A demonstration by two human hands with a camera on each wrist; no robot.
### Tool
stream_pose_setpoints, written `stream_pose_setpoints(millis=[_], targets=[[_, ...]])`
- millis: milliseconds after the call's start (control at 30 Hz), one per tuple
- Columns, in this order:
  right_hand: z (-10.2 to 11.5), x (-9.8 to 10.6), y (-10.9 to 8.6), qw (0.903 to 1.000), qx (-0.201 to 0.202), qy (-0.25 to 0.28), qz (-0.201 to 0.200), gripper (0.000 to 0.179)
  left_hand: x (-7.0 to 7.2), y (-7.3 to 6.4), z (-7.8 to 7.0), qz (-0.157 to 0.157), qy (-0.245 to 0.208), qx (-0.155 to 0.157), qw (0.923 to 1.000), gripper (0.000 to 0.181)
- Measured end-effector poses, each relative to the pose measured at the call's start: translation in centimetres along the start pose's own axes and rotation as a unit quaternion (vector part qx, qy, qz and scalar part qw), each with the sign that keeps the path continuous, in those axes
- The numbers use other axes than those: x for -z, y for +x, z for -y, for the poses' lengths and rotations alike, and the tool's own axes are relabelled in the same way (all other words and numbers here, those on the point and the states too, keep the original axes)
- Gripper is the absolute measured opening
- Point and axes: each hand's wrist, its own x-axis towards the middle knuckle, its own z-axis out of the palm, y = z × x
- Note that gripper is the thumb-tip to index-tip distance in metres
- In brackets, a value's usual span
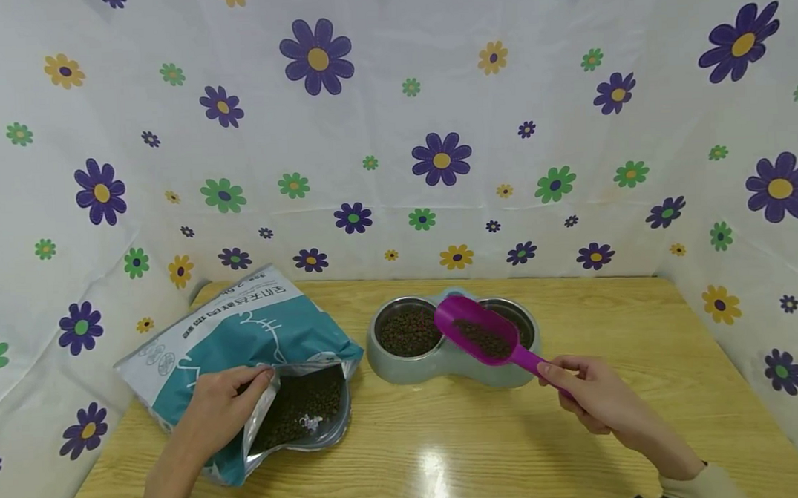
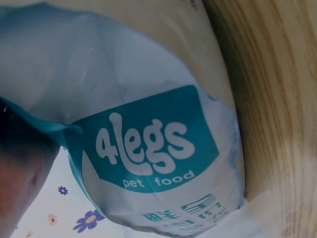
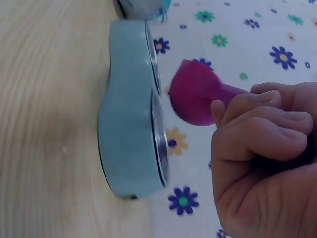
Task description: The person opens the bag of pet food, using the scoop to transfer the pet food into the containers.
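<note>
My left hand (image 1: pixel 225 405) pinches the rim of an opened teal and white pet food bag (image 1: pixel 242 341), which lies on its side with brown kibble (image 1: pixel 312 401) showing inside its mouth. The left wrist view shows the bag's "4Legs pet food" label (image 2: pixel 153 141) up close. In my right hand (image 1: pixel 599 396) is the handle of a magenta scoop (image 1: pixel 465 320) with some kibble in it. That scoop hangs above a pale blue double pet bowl (image 1: pixel 404 369). The bowl's left metal dish holds kibble (image 1: pixel 409 332); the scoop partly hides the right dish (image 1: pixel 522 321).
A light wood table (image 1: pixel 603 322) carries the bag and the bowl. Behind and at both sides hangs a white cloth (image 1: pixel 380 116) printed with flowers. The bag stands close to the left of the bowl.
</note>
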Motion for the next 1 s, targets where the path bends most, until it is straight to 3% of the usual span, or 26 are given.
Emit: stream_pose_setpoints(millis=[200,500,667,900,1000], targets=[[0.1,2.7,-0.9,0.9967,-0.024,-0.059,-0.05,0.048,0.0,-0.1,0.0,-0.001,-0.005,0.001,1.0,0.012],[0.8,3.6,-1.2,0.983,-0.023,-0.149,-0.105,0.052,0.0,-0.1,0.0,0.007,-0.004,0.006,0.9999,0.013],[1.5,3.3,-1.0,0.9626,-0.005,-0.233,-0.139,0.053,0.1,0.0,-0.1,0.006,0.0,0.003,1.0,0.013],[1.9,2.2,-0.9,0.9171,0.045,-0.349,-0.187,0.047,0.2,0.0,-0.1,0.013,0.004,0.013,0.9998,0.014],[1.8,1.8,-0.9,0.9056,0.059,-0.368,-0.203,0.042,0.2,0.0,-0.1,0.014,0.008,0.015,0.9998,0.014]])
